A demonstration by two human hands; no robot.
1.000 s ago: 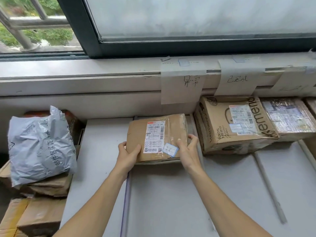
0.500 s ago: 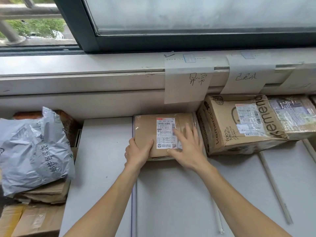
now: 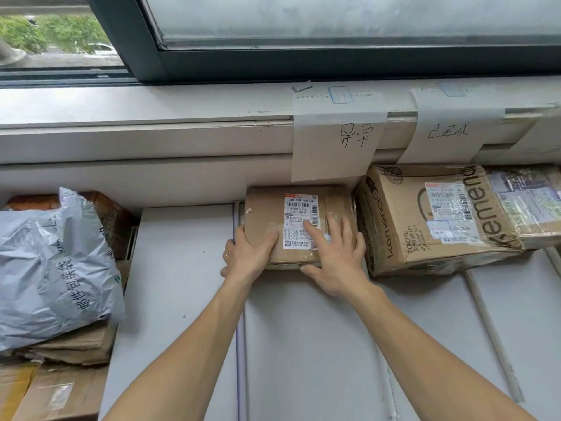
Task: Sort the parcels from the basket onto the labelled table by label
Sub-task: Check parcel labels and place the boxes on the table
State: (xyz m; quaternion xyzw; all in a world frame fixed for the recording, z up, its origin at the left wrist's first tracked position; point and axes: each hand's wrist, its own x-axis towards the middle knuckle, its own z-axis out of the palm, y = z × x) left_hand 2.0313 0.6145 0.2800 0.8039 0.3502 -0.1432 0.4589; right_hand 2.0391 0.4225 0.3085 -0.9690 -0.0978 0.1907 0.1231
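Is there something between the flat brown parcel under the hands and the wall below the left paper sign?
Nothing visible. The parcel lies on the table, and its far edge seems to reach the wall under the sign. The large box stands beside it on the right, not behind it.

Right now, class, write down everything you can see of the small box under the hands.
The small box is a flat brown cardboard parcel sealed with clear tape, with a white shipping label and barcodes on top. It lies on the white table, below the paper sign and beside the larger box. The left hand grips its left edge; the right hand presses flat on top.
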